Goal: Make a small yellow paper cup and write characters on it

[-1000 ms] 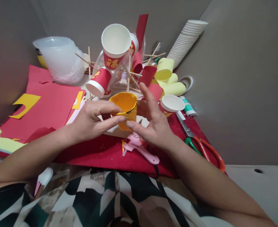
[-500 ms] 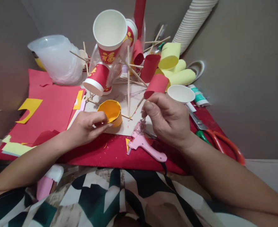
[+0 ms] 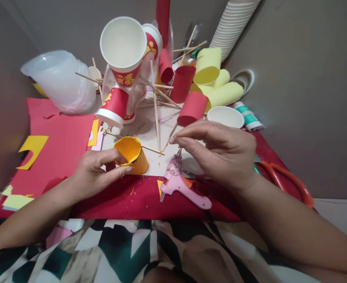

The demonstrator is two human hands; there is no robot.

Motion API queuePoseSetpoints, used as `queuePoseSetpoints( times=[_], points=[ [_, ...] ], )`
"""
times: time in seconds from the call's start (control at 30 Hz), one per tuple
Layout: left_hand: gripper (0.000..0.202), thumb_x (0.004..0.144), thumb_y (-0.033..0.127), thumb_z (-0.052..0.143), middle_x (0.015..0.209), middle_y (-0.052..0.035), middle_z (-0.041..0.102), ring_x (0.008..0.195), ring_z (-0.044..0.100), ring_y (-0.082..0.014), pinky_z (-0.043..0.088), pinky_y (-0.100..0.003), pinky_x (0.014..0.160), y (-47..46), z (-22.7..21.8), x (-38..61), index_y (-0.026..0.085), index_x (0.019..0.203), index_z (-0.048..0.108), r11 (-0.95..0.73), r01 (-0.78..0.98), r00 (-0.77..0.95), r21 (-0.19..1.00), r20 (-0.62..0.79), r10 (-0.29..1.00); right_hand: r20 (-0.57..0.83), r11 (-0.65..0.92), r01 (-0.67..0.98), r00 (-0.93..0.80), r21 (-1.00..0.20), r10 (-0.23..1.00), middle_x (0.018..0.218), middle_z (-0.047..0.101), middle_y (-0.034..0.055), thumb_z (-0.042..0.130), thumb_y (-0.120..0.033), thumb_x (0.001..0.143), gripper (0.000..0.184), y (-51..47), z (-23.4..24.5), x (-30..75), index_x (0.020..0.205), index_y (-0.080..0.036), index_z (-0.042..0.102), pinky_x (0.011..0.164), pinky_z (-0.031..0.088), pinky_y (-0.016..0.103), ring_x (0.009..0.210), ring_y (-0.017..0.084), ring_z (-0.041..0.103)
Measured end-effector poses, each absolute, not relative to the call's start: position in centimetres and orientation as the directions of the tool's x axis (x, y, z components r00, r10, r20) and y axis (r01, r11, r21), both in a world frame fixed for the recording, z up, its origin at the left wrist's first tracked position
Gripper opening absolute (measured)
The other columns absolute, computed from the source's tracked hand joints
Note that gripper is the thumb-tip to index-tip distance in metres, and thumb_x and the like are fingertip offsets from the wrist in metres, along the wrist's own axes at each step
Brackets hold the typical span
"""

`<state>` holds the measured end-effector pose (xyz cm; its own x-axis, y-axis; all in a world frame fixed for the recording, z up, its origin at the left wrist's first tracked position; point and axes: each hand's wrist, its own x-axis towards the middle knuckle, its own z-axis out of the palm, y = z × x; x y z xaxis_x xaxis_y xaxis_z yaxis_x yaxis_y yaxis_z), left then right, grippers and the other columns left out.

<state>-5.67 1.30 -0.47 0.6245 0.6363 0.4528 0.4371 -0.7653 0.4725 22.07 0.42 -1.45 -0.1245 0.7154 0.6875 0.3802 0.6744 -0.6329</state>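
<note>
My left hand (image 3: 95,171) pinches the rim of a small orange-yellow paper cup-like ring (image 3: 141,160), fingers inside and thumb outside. The ring has a dark, uneven edge and sits tilted at the front of a white board (image 3: 145,127). My right hand (image 3: 220,155) is closed in a pinch just above the metal tip of a pink hot glue gun (image 3: 175,182). Whatever lies between its fingertips, if anything, is too small to make out. The glue gun rests on the red cloth (image 3: 111,204), its tip towards the board.
Red paper cups (image 3: 123,51) stand stacked behind, among wooden sticks (image 3: 155,112). Red paper tubes (image 3: 192,108) and yellow tubes (image 3: 209,65) lie at right, near a white cup (image 3: 225,116) and orange-handled scissors (image 3: 297,184). Red paper sheets (image 3: 61,145) and plastic bowls (image 3: 64,80) are at left.
My right fingertips have lifted away from the glue gun's tip, up and left, and straightened somewhat. The orange-yellow ring has tilted in my left hand. The view has shifted slightly.
</note>
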Motion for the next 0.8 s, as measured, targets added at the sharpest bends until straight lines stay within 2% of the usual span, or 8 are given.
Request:
queuePoseSetpoints(
  times=[0.17,0.33,0.43,0.5,0.6,0.67,0.8],
  points=[
    [0.013,0.089,0.020,0.073,0.068,0.0036,0.064,0.052,0.053,-0.0052,0.041,-0.015,0.050,0.2,-0.5,-5.1,0.017,0.089,0.060,-0.820,0.443,0.670,0.363,0.473,0.572,0.624,0.653,0.405,-0.223,-0.640,0.749,0.070,0.067,-0.0011,0.059,-0.024,0.097,0.018,0.1,-1.2,21.9,0.079,-0.021,0.061,0.063,0.048,0.025,0.064,0.011,0.063],
    [0.014,0.096,0.026,0.063,0.065,0.0013,0.062,0.051,0.054,-0.0092,0.038,-0.021,0.049,-1.5,-0.9,-3.5,0.017,0.085,0.059,-0.859,0.487,0.733,0.157,0.461,0.500,0.570,0.603,0.348,-0.205,-0.718,0.796,0.059,0.058,-0.0016,0.047,-0.041,0.103,0.043,-0.5,-1.1,21.5,0.065,-0.023,0.052,0.057,0.042,0.028,0.054,0.011,0.054],
    [0.020,0.099,0.025,0.057,0.062,0.0013,0.061,0.050,0.055,-0.0114,0.036,-0.024,0.047,-2.6,-1.2,-2.7,0.018,0.080,0.058,-0.849,0.527,0.733,0.024,0.494,0.469,0.520,0.545,0.293,-0.164,-0.786,0.838,0.052,0.055,-0.0020,0.052,-0.044,0.100,0.051,-0.7,-1.3,21.2,0.055,-0.022,0.048,0.052,0.039,0.028,0.049,0.010,0.050],
    [0.023,0.099,0.026,0.055,0.061,0.0015,0.061,0.050,0.056,-0.0116,0.035,-0.025,0.046,-3.0,-1.4,-2.4,0.018,0.079,0.059,-0.825,0.565,0.715,-0.021,0.512,0.477,0.462,0.492,0.271,-0.168,-0.828,0.871,0.053,0.058,-0.0024,0.062,-0.041,0.094,0.044,-0.6,-1.4,20.9,0.056,-0.021,0.053,0.051,0.039,0.027,0.049,0.010,0.052],
    [0.025,0.100,0.029,0.053,0.062,0.0011,0.062,0.050,0.057,-0.0115,0.035,-0.024,0.046,-3.3,-1.8,-2.3,0.017,0.079,0.060,-0.789,0.614,0.677,-0.004,0.518,0.523,0.354,0.407,0.294,-0.219,-0.865,0.909,0.068,0.068,-0.0008,0.071,-0.035,0.086,0.020,-0.5,-1.1,20.2,0.075,-0.018,0.068,0.055,0.042,0.026,0.057,0.011,0.059],
    [0.026,0.100,0.031,0.051,0.064,0.0002,0.065,0.052,0.058,-0.0122,0.036,-0.024,0.047,-3.3,-1.9,-2.3,0.017,0.081,0.062,-0.774,0.632,0.662,0.031,0.497,0.561,0.300,0.389,0.380,-0.274,-0.839,0.914,0.071,0.070,0.0003,0.071,-0.031,0.085,0.016,-0.5,-0.4,19.6,0.081,-0.016,0.071,0.058,0.043,0.027,0.060,0.012,0.060],
    [0.024,0.098,0.037,0.056,0.075,-0.0025,0.073,0.059,0.065,-0.0145,0.039,-0.024,0.051,-3.5,-1.5,-2.8,0.016,0.091,0.066,-0.757,0.636,0.663,0.149,0.397,0.635,0.224,0.424,0.622,-0.375,-0.659,0.899,0.058,0.065,-0.0006,0.066,-0.016,0.082,0.015,-0.4,1.5,18.3,0.068,-0.015,0.070,0.058,0.037,0.028,0.056,0.010,0.053]
  ],
)
